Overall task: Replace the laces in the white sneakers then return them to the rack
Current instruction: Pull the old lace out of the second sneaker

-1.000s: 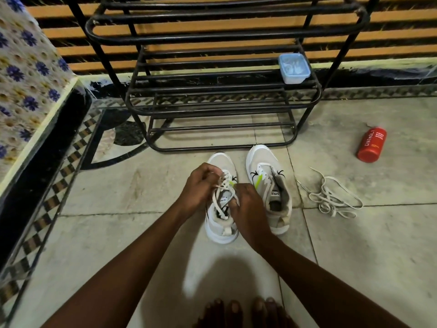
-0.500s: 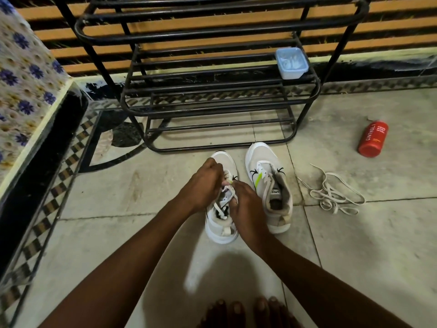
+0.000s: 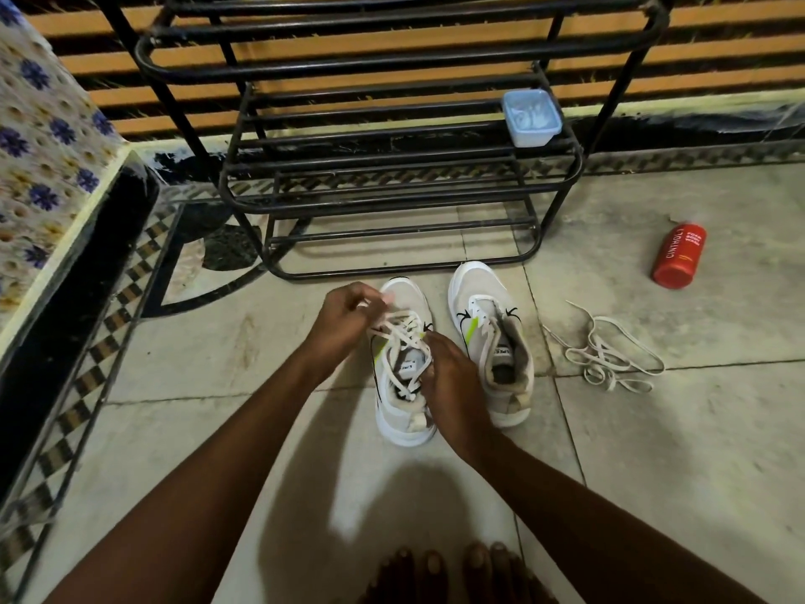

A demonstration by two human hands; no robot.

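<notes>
lace (image 3: 403, 337) looks limp and light: left hand (image 3: 344, 318) pinches its end, right hand (image 3: 448, 377) curls on it at left sneaker (image 3: 405, 431) eyelets, so grip near the tip.

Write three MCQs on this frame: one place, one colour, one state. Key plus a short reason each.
1. Where is the blue tub?
A) on the rack
B) on the tiles
C) inside a sneaker

2. What colour is the bottle lying on the floor?
A) green
B) red
C) white

3. The sneaker nearer the bottle is:
A) laced and tied
B) without a lace
C) tipped on its side

Key
1 A: the tub sits on the rack's bars at the right end.
2 B: its body is red with white print.
3 B: its eyelets are bare and it stands upright; the left hand and right hand both pinch the threaded lace on the other sneaker.
</notes>
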